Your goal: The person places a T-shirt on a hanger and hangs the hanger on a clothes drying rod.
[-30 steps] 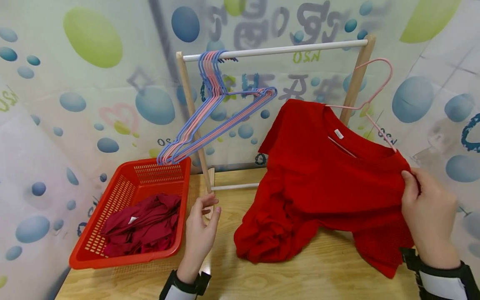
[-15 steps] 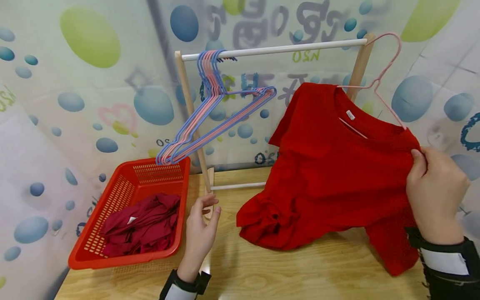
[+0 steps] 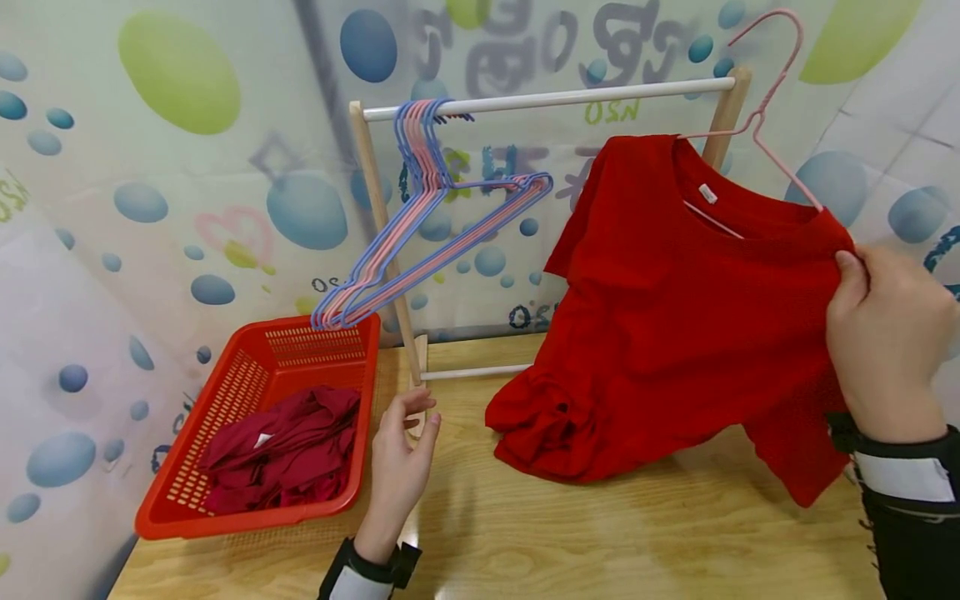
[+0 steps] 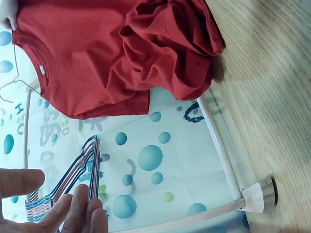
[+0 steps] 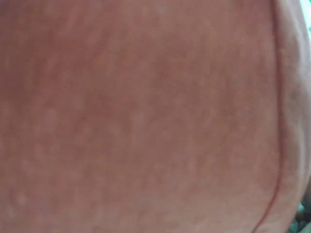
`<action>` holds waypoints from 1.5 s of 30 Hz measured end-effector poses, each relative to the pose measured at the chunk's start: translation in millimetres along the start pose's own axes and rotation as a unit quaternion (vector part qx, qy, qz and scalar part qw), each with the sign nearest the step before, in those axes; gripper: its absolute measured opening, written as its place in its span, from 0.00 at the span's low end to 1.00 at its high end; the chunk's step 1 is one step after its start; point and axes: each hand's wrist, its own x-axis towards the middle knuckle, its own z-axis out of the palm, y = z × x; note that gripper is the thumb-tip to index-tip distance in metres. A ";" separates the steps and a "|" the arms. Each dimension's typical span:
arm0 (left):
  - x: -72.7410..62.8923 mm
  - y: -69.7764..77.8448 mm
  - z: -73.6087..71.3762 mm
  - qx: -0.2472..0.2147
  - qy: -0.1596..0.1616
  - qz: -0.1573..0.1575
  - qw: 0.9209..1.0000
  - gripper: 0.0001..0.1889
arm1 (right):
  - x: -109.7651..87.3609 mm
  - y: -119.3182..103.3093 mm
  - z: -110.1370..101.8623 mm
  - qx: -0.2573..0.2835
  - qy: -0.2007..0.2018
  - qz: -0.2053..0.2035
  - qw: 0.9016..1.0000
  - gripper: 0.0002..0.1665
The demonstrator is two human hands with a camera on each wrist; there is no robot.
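The right hand pinches one shoulder of a red shirt, which sits on a pink hanger over the surface, near the right end of a rack. The left hand, fingers loosely bent and holding nothing, is between shirt and basket; more hangers hang from the rack's left end.

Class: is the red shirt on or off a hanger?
On: a pink hanger sits inside the red shirt, hook above the neckline.
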 end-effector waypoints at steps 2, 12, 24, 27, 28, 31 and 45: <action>0.1 0.3 -0.5 -0.001 0.000 -0.002 1.000 0.16 | 3.8 -3.5 0.1 0.001 0.000 -0.005 1.000 0.32; 0.1 0.1 -1.5 -0.002 0.001 -0.005 1.000 0.15 | 13.1 -19.0 1.9 0.002 -0.019 -0.013 1.000 0.28; 1.0 -0.1 -2.1 0.000 0.002 -0.008 1.000 0.15 | 12.7 -28.6 1.0 0.006 -0.047 -0.028 0.998 0.22; 0.7 -0.6 -2.4 0.002 0.003 -0.013 1.000 0.15 | 11.9 -27.7 2.4 0.007 -0.051 -0.034 0.998 0.21; 0.6 -0.8 -2.5 0.002 0.003 -0.014 1.000 0.16 | 11.6 -27.7 2.8 0.009 -0.052 -0.037 0.998 0.21; 0.5 -1.4 -2.9 0.002 0.004 -0.015 1.000 0.16 | 10.7 -27.4 3.5 0.010 -0.055 -0.042 0.998 0.20; 2.3 -1.3 -4.9 0.003 0.010 -0.014 1.000 0.15 | 8.1 -22.7 8.3 0.019 -0.077 -0.058 0.995 0.18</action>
